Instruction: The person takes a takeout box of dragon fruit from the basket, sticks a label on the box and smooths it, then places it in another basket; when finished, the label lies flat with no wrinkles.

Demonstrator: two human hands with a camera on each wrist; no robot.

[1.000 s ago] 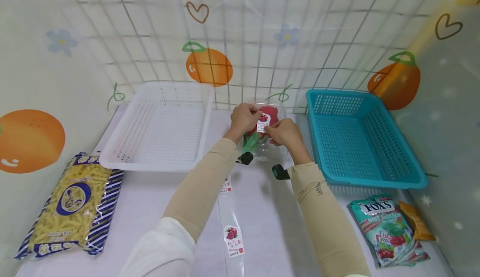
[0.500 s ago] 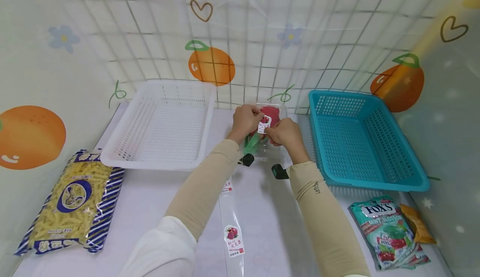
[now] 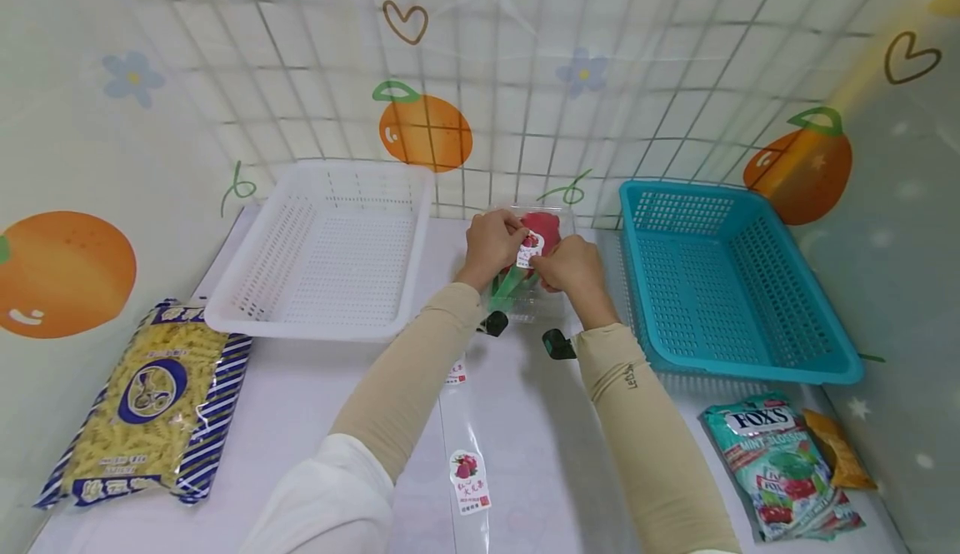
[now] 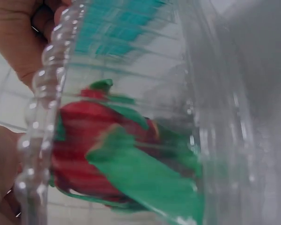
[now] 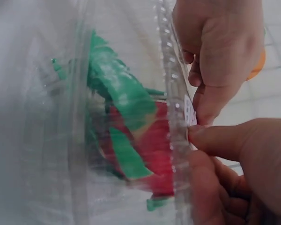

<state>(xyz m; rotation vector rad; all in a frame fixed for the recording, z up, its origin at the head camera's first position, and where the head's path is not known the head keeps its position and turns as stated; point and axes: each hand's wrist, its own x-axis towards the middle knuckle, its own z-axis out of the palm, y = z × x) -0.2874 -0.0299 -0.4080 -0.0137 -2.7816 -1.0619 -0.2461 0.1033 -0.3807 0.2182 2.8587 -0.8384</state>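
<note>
A clear plastic box [image 3: 517, 308] stands at the back of the table. A red dragon fruit [image 4: 91, 140] with green leaf tips [image 5: 117, 79] lies inside it. Over the lid is a white sticker [image 3: 528, 252] printed with dragon fruit. My left hand [image 3: 491, 246] pinches the sticker's upper edge with curled fingers. From the right, my right hand [image 3: 573, 269] holds its lower corner between thumb and finger. The right wrist view shows the sticker [image 5: 189, 110] edge-on, at or very near the lid; whether it is fully stuck down I cannot tell.
A white basket [image 3: 416, 287] stands to the left, a turquoise basket [image 3: 637, 304] to the right. A bag of pasta [image 3: 153, 400] lies front left. Front right are a Fox's candy bag [image 3: 780, 466] and an orange packet [image 3: 840, 450]. A strip of stickers [image 3: 471, 483] runs down the middle.
The view has shifted slightly. Both hands stay at the sticker over the box, with only a very small movement of the fingers.
</note>
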